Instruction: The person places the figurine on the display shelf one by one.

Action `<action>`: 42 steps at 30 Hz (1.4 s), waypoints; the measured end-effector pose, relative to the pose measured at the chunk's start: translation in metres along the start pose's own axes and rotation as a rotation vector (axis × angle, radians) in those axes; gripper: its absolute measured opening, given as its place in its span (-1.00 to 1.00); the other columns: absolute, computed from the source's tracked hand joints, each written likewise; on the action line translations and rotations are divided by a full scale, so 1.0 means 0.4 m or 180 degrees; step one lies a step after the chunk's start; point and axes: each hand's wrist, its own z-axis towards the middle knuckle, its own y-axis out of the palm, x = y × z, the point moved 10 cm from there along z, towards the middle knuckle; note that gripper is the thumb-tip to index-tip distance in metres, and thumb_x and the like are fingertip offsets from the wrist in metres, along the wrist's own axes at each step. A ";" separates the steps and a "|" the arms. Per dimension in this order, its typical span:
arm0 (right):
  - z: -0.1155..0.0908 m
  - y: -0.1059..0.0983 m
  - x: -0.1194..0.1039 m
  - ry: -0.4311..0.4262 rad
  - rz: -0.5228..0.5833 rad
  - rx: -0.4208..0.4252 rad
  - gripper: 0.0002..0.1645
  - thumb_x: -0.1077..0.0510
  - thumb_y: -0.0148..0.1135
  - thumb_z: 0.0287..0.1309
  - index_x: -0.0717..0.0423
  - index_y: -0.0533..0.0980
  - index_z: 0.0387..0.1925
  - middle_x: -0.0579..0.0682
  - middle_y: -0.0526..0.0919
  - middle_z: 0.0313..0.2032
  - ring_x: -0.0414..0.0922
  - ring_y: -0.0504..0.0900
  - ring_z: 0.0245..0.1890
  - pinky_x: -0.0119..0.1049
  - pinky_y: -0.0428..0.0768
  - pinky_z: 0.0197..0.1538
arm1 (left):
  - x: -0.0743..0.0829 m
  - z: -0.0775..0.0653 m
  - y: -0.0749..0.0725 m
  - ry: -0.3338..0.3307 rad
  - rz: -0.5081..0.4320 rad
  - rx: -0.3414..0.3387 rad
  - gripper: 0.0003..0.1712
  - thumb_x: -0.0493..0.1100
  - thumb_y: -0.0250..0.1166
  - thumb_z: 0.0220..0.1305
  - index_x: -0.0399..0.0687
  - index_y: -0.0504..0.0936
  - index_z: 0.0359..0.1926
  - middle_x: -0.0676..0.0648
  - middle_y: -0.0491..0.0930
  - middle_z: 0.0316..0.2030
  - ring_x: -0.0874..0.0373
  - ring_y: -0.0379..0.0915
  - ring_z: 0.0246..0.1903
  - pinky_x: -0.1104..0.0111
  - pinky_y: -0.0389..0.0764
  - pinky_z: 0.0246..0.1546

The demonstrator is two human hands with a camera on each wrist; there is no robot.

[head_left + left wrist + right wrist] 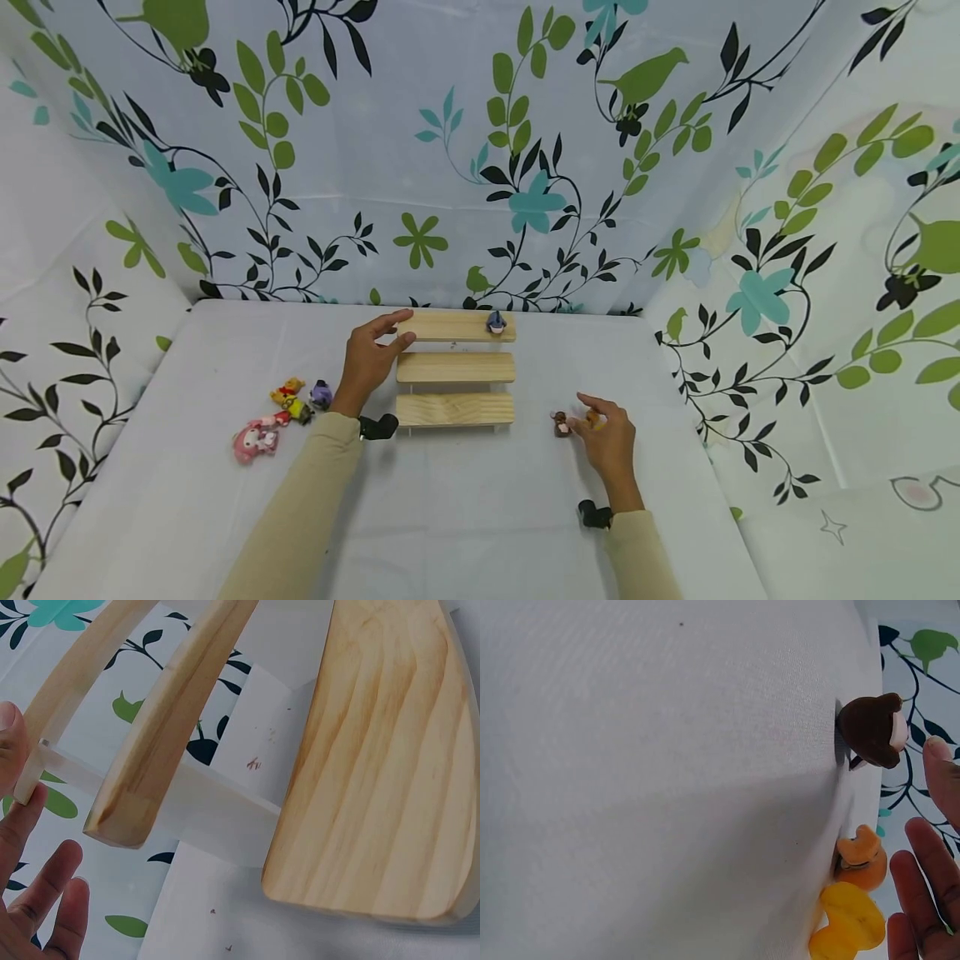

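In the head view, right of lower centre, the right hand (611, 442) partly hid an orange piece (865, 871) and a yellow piece (853, 915); the right wrist view's bottom edge cropped the yellow one, and whether the two belonged together could not be told. That view's right edge cut off much of the hand. At the head view's upper centre, the blue figure (496, 322) had features too small to read. The left wrist view cropped the left hand (367, 358) at left and the wooden boards (371, 772) along the top
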 end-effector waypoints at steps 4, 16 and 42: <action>0.000 0.015 -0.001 0.0025 0.0054 -0.0047 -0.46 0.23 0.64 0.11 0.03 0.73 0.16 0.17 0.76 0.07 0.11 0.67 0.09 0.02 0.62 0.19 | -0.005 0.002 0.000 0.0011 0.0030 0.0011 -0.44 0.05 0.42 0.43 0.11 0.64 0.39 -0.08 0.55 0.44 -0.18 0.48 0.38 -0.14 0.56 0.24; -0.013 0.041 -0.010 0.0013 -0.0159 -0.0161 -0.45 0.20 0.65 0.10 0.02 0.73 0.16 0.07 0.80 -0.01 -0.02 0.68 -0.09 -0.34 0.55 -0.18 | -0.001 0.002 -0.002 0.0055 0.0008 0.0007 -0.45 0.04 0.43 0.43 0.11 0.65 0.38 -0.08 0.56 0.43 -0.18 0.49 0.37 -0.15 0.57 0.22; -0.046 0.058 -0.042 -0.0116 0.0126 -0.0368 -0.47 0.19 0.58 0.19 0.02 0.67 0.21 -0.01 0.84 -0.08 -0.05 0.78 -0.04 -0.14 0.61 0.04 | -0.003 -0.001 0.000 0.0045 -0.0030 0.0004 -0.47 0.02 0.43 0.43 0.13 0.66 0.38 -0.08 0.57 0.43 -0.18 0.48 0.37 -0.15 0.57 0.22</action>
